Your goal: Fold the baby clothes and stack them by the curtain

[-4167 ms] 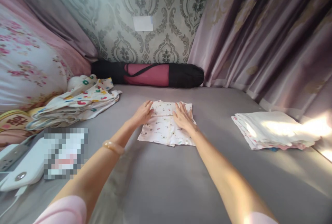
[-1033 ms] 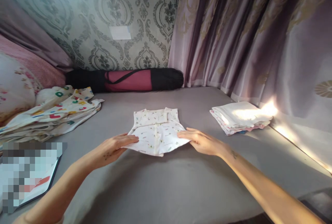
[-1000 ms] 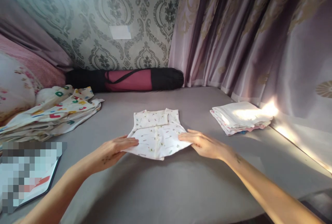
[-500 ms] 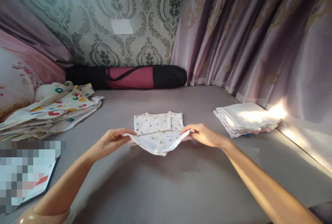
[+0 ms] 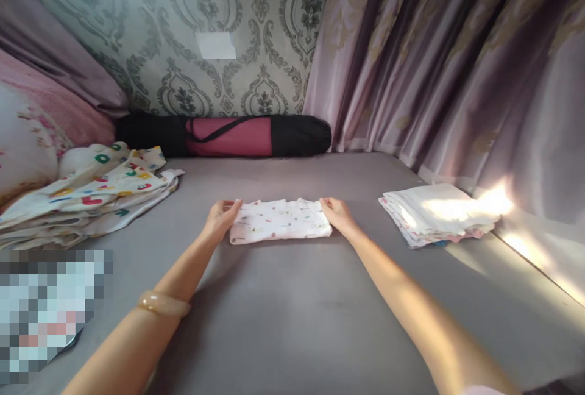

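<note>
A small white garment (image 5: pixel 281 222) with a scattered tiny print lies folded into a flat rectangle on the grey sheet. At its far left corner my left hand (image 5: pixel 222 215) pinches the cloth between thumb and fingers; a pale bangle (image 5: pixel 163 305) circles that forearm. My right hand (image 5: pixel 336 211) grips the far right corner the same way. The layers underneath the top fold are hidden.
A stack of folded white cloths (image 5: pixel 439 212) sits to the right, partly sunlit. Printed clothes (image 5: pixel 105 191) are heaped on the left, behind a pixelated item (image 5: pixel 46 309). A black and red roll bag (image 5: pixel 228 136) lies against the wall.
The garment's raised near edge has been folded away from me over the rest, leaving a narrow rectangle. Both hands moved forward with it to the far corners.
</note>
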